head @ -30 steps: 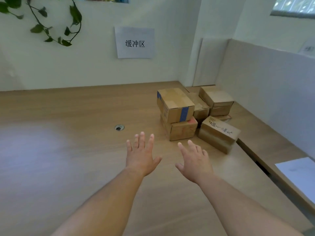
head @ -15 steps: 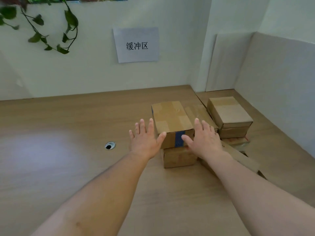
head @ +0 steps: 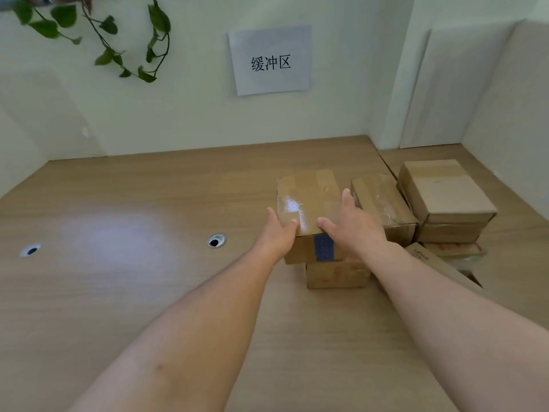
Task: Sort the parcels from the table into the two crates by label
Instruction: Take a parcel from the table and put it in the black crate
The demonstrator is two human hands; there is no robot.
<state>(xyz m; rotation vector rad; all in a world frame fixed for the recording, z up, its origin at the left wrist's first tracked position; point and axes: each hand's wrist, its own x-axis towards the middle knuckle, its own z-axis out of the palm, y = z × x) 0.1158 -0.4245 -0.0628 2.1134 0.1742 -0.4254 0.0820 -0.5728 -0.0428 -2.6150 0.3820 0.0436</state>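
A cardboard parcel with blue tape sits on top of a smaller parcel on the wooden table. My left hand grips its left side with the thumb over the top edge. My right hand grips its right side the same way. To the right lie another taped parcel, a stack of two parcels and a flat printed box partly behind my right forearm. No crate is in view.
A paper sign hangs on the back wall, with plant vines at upper left. Two cable holes sit in the tabletop. White partition panels close off the right corner behind the parcels.
Both hands reached forward from open air over the table and closed onto the two sides of the top blue-taped parcel. The view moved closer to the pile.
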